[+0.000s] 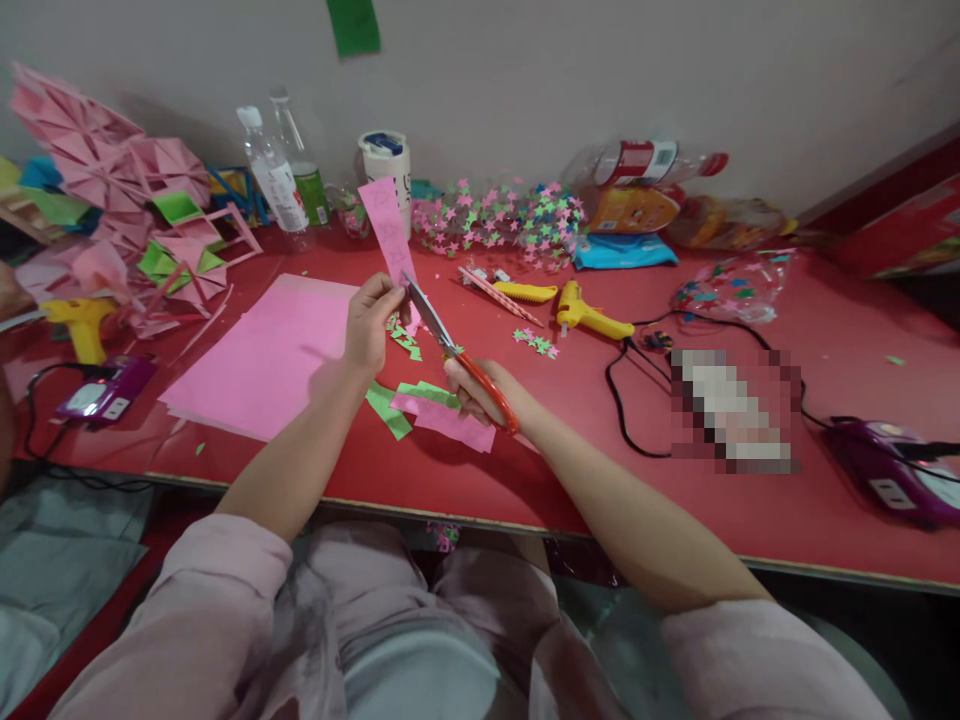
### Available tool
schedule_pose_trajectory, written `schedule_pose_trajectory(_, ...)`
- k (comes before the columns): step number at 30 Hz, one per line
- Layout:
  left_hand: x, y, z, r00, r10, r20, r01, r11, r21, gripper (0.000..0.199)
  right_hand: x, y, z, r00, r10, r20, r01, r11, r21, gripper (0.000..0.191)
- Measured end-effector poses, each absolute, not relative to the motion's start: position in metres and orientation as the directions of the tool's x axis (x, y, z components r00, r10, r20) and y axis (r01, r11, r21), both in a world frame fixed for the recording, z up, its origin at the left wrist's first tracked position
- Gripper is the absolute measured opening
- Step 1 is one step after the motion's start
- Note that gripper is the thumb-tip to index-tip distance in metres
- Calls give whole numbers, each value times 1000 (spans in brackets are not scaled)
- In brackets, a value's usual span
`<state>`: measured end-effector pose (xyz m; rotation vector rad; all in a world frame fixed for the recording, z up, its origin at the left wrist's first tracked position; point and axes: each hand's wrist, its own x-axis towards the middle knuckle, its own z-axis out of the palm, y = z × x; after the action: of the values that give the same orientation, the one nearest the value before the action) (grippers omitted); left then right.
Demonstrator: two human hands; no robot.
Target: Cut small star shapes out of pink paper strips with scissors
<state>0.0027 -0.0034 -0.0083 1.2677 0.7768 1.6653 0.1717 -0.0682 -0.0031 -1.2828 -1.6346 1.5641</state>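
Note:
My left hand [369,318] pinches the lower end of a pink paper strip [387,225] with faint star outlines on it. My right hand [480,392] is wrapped round the orange handles of a pair of scissors [430,318]. The scissor blades point up and left and meet the strip beside my left thumb. Under my hands lie green paper scraps [389,412] and a cut pink piece [450,422]. A small pile of cut paper stars [535,343] sits to the right of the scissors.
Left of my hands is a stack of pink sheets [255,355]. Yellow glue guns [592,314] with black cords lie on the red table [555,470]. Bottles [276,180], a cup [390,150] and star-decorated plastic [495,220] line the wall. Folded-paper shapes [127,170] stand far left.

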Motion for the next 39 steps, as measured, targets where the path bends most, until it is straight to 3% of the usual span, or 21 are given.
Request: schedule_pose_trajectory(39, 4, -6, -3, -105, 923, 369, -272, -384, 883, 25, 167, -72, 4, -310, 928, -207, 321, -102, -941, 43)
